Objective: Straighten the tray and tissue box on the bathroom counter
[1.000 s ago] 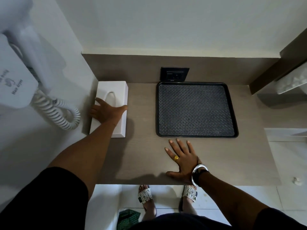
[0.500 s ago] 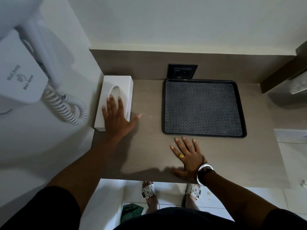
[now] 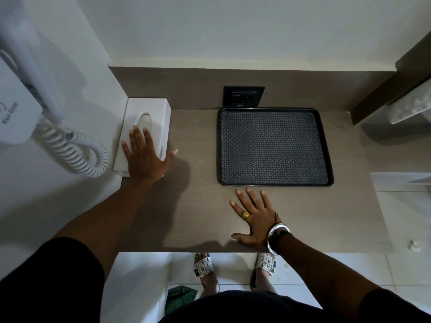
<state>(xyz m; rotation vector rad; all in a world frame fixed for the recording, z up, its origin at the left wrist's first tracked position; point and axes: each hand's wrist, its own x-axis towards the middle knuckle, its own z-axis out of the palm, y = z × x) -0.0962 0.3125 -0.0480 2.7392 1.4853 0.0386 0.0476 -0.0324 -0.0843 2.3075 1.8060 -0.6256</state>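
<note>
A white tissue box [image 3: 151, 108] with an oval slot lies at the counter's far left, against the side wall. My left hand [image 3: 144, 157] rests flat on its near end, fingers spread, thumb out over the counter. A black tray [image 3: 326, 145] with a patterned mat sits at the back middle, its sides parallel to the counter edges. My right hand [image 3: 254, 215] lies flat and open on the grey counter [image 3: 198, 206], just in front of the tray's near edge, not touching it.
A white wall hair dryer [image 3: 16, 117] with a coiled cord [image 3: 70, 152] hangs at left, close to the tissue box. A black socket [image 3: 243, 96] sits behind the tray. A ledge rises at right. My sandalled feet stand below the counter's front edge.
My left hand turned from gripping the box's near end to lying flat on top with fingers spread. The box now sits straighter against the wall. My right hand stayed put.
</note>
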